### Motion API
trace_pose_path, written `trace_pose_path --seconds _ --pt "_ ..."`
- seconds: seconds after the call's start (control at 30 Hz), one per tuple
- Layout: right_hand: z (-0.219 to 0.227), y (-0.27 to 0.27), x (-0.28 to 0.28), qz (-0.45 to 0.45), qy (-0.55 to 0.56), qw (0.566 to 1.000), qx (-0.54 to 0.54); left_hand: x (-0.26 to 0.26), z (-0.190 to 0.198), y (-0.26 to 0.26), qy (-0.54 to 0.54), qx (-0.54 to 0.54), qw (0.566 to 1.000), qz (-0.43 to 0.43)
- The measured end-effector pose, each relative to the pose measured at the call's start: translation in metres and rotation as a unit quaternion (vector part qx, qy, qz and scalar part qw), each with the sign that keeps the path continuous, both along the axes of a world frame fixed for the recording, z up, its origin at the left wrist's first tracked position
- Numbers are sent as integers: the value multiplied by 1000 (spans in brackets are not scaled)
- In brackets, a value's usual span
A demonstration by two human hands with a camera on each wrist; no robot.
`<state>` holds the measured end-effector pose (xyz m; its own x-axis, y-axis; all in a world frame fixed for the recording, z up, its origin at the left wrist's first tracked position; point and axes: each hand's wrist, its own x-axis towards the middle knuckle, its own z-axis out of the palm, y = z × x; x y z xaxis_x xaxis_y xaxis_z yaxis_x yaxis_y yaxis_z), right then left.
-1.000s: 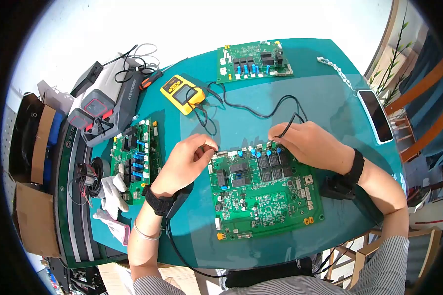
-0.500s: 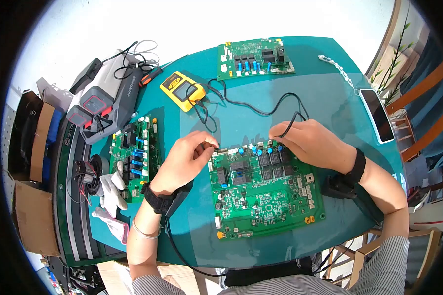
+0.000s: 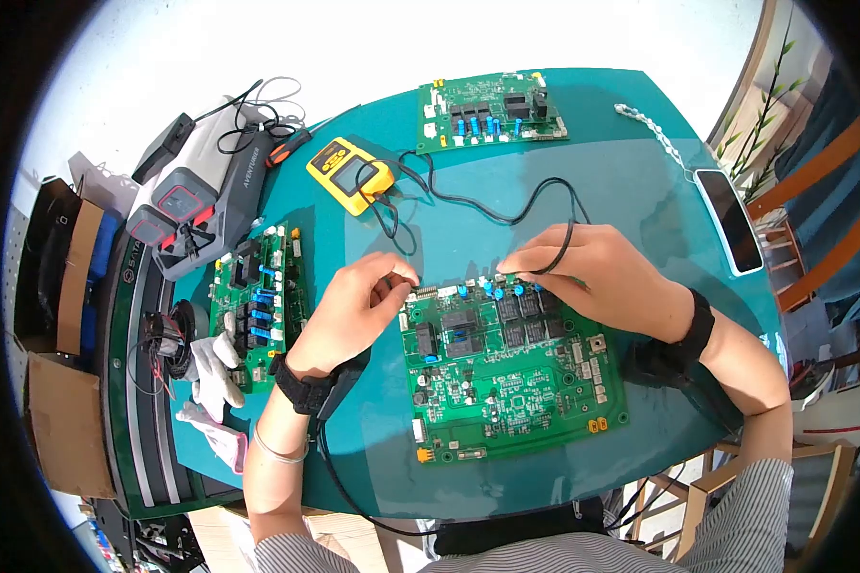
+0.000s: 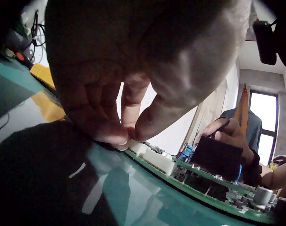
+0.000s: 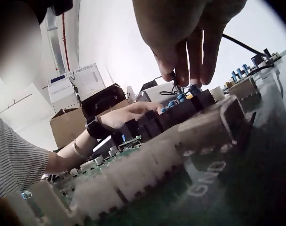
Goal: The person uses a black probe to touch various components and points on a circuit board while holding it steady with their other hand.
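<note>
A large green circuit board (image 3: pixel 516 392) lies in front of the person. At its top left corner, the left hand (image 3: pixel 349 310) pinches the edge between thumb and fingers; in the left wrist view these fingertips (image 4: pixel 126 139) meet beside a white connector (image 4: pixel 159 162). Over the top edge, right of its middle, the right hand (image 3: pixel 607 277) grips a thin black probe lead, its cable (image 3: pixel 571 234) looping over the hand. From the right wrist view, the dark probe (image 5: pixel 176 77) points down near blue components (image 5: pixel 181 97). The probe tip's exact contact is hidden.
A yellow meter (image 3: pixel 351 177) with black leads lies behind the left hand. Other boards lie at the back (image 3: pixel 492 110) and left (image 3: pixel 258 306), near gloves (image 3: pixel 217 372) and a grey machine (image 3: pixel 210 191). A phone (image 3: pixel 728 220) lies at the right.
The right hand has shifted left along the board's top edge, its probe lead moving with it. The left hand stays at the same corner.
</note>
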<state>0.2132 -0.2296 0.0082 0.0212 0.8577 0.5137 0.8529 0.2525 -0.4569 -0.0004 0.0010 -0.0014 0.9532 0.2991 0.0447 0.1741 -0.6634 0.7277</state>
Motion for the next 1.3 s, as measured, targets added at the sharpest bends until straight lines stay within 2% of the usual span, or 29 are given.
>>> trace_pose_path --seconds 0.17,0.47,0.57,1.3 --pt "-5 0 1 6 11 999 -49 0 0 0 -2 1 1000 -3" --pt "-7 1 2 -8 14 997 -71 1 0 0 -4 7 1000 -2" --pt "-5 1 2 -1 42 997 -62 0 1 -1 -3 1 1000 1" --pt "-5 1 1 -3 61 996 -59 0 1 -1 9 4 1000 6"
